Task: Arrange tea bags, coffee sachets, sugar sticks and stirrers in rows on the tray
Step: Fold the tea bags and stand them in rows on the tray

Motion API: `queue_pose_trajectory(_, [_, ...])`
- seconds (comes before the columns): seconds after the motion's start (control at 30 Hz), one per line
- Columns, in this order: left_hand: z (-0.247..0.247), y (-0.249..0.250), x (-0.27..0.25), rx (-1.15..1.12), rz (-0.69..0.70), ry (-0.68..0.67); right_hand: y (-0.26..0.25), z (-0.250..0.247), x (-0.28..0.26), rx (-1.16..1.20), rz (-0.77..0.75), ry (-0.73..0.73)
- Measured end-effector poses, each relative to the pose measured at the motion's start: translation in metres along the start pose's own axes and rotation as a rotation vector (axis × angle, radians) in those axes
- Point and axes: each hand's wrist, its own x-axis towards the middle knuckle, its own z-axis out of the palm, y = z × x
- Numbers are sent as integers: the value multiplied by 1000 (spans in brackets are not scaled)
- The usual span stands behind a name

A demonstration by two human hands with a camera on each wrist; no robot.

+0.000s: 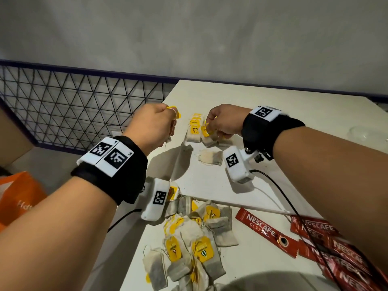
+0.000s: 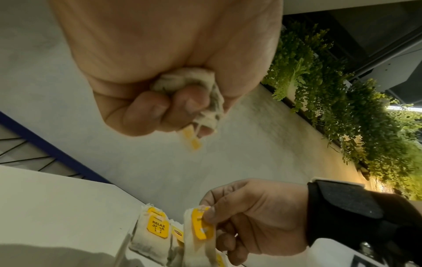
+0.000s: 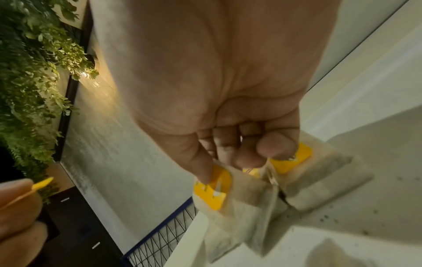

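Note:
My left hand is a fist held above the left side of the white tray. It grips crumpled tea bags, and yellow tags stick out of it. My right hand is low over the tray's far part, pinching the yellow tag of a tea bag. Beside it lies a short row of tea bags, one tag reading RELAX. One tea bag lies alone mid-tray. A loose pile of tea bags sits in front of the tray, with red Nescafe sachets to its right.
A black wire-mesh railing runs along the table's left side, an orange bag below it. A clear plastic item sits at the far right. A black cable crosses the tray's front edge. Hanging green plants line the wall.

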Motion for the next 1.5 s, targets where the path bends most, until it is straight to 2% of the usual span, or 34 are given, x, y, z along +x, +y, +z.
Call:
queue_pose_trajectory(0.27, [-2, 5, -1, -11, 21, 1, 1, 2, 3, -13, 63, 9])
queue_pose_trajectory(0.43, [-3, 7, -4, -25, 32, -6, 5, 3, 8, -43, 94, -47])
queue_pose_trajectory(0.53, [-3, 7, -5, -30, 35, -14, 10, 2, 11, -75, 112, -22])
queue_pose_trajectory(0.73, [-3, 6, -4, -43, 21, -20, 16, 0, 17, 5, 141, 21])
queue_pose_trajectory(0.87, [-3, 5, -4, -39, 16, -19, 10, 0, 15, -223, 137, 45])
queue_pose_trajectory(1.0, [-2, 3, -4, -47, 3, -35, 6, 0, 10, -352, 166, 54])
queue_pose_trajectory(1.07, [-3, 2, -6, -82, -10, -78, 3, -3, 7, -408, 104, 132])
queue_pose_trajectory(1.1, [-4, 0, -6, -122, -16, -109, -1, -5, 4, -373, 17, 203])
queue_pose_trajectory(1.17, [-6, -4, -8, -208, -16, -176, -14, -8, -8, -70, -177, 252])
queue_pose_trajectory(1.23, [-5, -6, -10, -245, 6, -209, -30, -11, -25, 256, -274, 116])
queue_pose_trajectory(1.27, [-4, -6, -11, -256, 17, -215, -36, -12, -33, 331, -298, 33])
queue_pose_trajectory(1.37, [2, -3, -14, -316, 16, -225, -44, -11, -47, 304, -350, -90])
queue_pose_trajectory(1.5, [0, -2, -16, -361, -38, -249, -43, -14, -48, 269, -315, -22])
